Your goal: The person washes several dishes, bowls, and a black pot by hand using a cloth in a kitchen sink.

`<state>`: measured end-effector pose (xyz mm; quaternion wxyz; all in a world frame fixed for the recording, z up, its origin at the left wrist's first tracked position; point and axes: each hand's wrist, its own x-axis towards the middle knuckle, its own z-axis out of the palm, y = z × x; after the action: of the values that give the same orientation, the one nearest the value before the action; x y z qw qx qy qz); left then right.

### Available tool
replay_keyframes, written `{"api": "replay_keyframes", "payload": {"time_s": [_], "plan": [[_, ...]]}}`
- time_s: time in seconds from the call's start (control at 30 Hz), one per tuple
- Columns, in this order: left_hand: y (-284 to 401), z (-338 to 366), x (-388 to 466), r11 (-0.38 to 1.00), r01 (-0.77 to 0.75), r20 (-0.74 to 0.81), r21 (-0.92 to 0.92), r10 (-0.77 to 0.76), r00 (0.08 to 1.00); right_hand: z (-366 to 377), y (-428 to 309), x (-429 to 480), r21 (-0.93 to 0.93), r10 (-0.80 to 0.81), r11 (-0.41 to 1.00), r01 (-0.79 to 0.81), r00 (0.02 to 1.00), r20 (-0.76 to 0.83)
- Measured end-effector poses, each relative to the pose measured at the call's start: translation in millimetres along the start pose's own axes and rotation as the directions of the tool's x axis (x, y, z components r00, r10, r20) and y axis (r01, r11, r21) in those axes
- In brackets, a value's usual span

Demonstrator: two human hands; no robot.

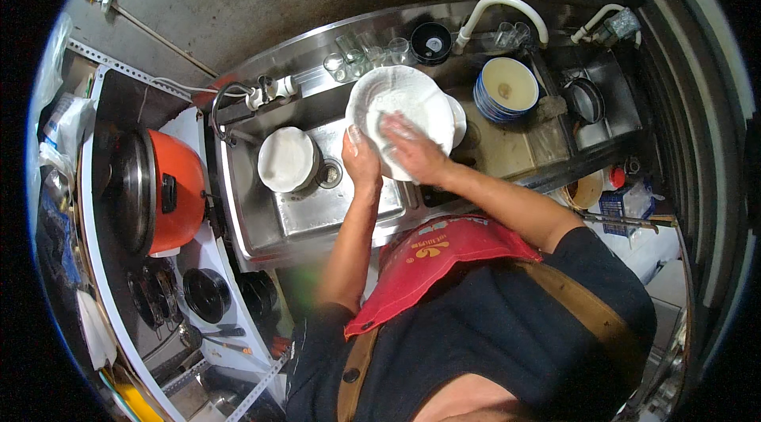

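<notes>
My left hand (pixel 361 160) grips the near left rim of a large white plate (pixel 410 89), its thumb over the edge. The plate is tilted above the divider between two sink basins. My right hand (pixel 413 145), blurred, lies on the plate's face with its fingers spread; whether something is under the palm cannot be told. Another white dish (pixel 459 122) shows partly behind the plate. A stack of white plates (pixel 286 159) stands in the left steel basin (pixel 333 208), beside the drain. Blue-rimmed bowls (pixel 508 84) are stacked in the right basin.
Glasses (pixel 355 59) and a black bowl (pixel 431 43) line the back ledge. A curved white faucet (pixel 505 1) rises behind the right basin; a dark faucet (pixel 220 104) is at the left. A red rice cooker (pixel 178 190) sits on the left shelf. A pan (pixel 585 100) lies far right.
</notes>
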<state>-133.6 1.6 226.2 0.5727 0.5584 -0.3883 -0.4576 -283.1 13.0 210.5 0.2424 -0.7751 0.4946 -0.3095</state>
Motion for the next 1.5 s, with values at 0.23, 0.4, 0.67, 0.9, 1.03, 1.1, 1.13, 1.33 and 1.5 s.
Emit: {"api": "replay_keyframes", "payload": {"time_s": [0.23,0.4,0.67,0.9,1.03,1.1,1.13,1.33,1.5], "plan": [[-19,6,-14,0.975,-0.006,0.106,0.22,-0.018,0.994,-6,41,51,-0.342,-0.075,0.935,-0.09,0.894,-0.441],[-2,8,-4,0.983,0.123,-0.005,-0.138,-0.125,0.992,21,-21,14,0.159,-0.028,0.986,0.044,0.995,-0.098],[-14,-7,-10,0.996,0.068,0.048,0.063,-0.071,0.996,-22,50,39,-0.279,0.052,0.946,-0.166,0.926,-0.373],[-13,-3,-5,0.76,0.351,0.187,-0.548,-0.298,0.936,11,-47,23,0.275,0.062,0.957,-0.087,0.993,0.098],[-21,-9,7,0.82,0.283,0.015,-0.497,-0.319,0.948,-19,-38,-11,0.021,-0.248,0.969,0.248,0.961,0.121],[-19,-8,11,0.868,0.156,-0.098,-0.472,-0.227,0.969,-28,3,-12,-0.125,-0.316,0.941,0.316,0.949,0.018],[-16,-8,12,0.885,0.142,-0.098,-0.444,-0.206,0.974,-37,26,-11,-0.141,-0.262,0.96,0.244,0.956,-0.131],[-29,-2,8,0.874,0.199,-0.073,-0.444,-0.256,0.964,-34,95,-6,0.94,0.577,0.339,0.046,0.779,-0.247],[-66,-12,-4,0.982,0.132,-0.009,-0.137,-0.135,0.991,-37,68,-15,0.994,0.615,-0.106,-0.014,0.785,0.076]]}}
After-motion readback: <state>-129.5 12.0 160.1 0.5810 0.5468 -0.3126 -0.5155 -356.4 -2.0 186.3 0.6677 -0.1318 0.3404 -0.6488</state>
